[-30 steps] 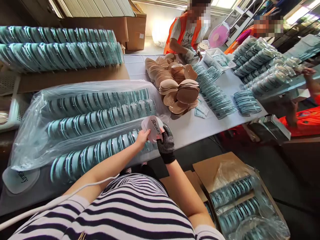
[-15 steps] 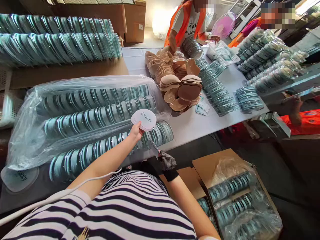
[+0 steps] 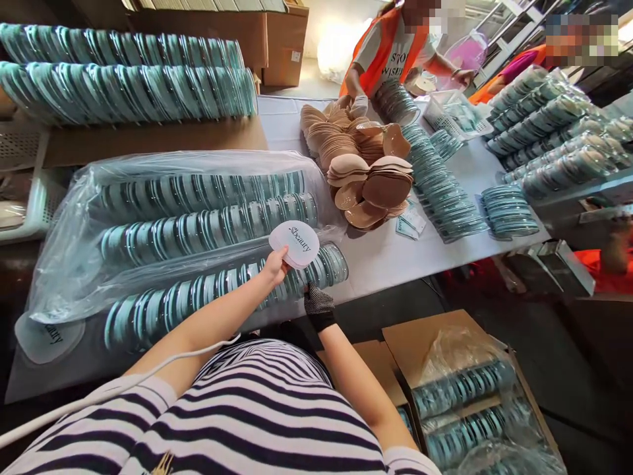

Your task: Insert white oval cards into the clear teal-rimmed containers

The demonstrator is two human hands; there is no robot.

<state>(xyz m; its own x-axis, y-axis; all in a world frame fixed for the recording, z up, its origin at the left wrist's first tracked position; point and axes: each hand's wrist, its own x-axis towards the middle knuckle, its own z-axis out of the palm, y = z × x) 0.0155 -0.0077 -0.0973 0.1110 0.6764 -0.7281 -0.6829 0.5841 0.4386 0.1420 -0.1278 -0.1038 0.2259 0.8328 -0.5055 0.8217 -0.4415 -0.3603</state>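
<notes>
My left hand (image 3: 275, 266) pinches a thin white rounded card pack (image 3: 297, 243) by its lower left edge, its printed "beauty" side facing up. The pack is held over the near row of teal-edged packs (image 3: 217, 291), close to that row's right end. Just below the pack, my right hand (image 3: 319, 306), in a dark dotted glove, is closed against the front of the same row. Its fingertips are partly hidden, and whatever it holds does not show. Clear plastic film (image 3: 59, 264) covers the rows behind.
Tan rounded pieces (image 3: 390, 185) are heaped mid-table beside stacked teal packs (image 3: 448, 191). A person in an orange vest (image 3: 366, 59) works across the table. An open carton (image 3: 435, 336) with packs stands at lower right. A white cable (image 3: 163, 363) crosses my left arm.
My right hand has moved up and left against the row; the grey blade it held is now out of sight. The view has shifted slightly. My left hand still holds the pack.
</notes>
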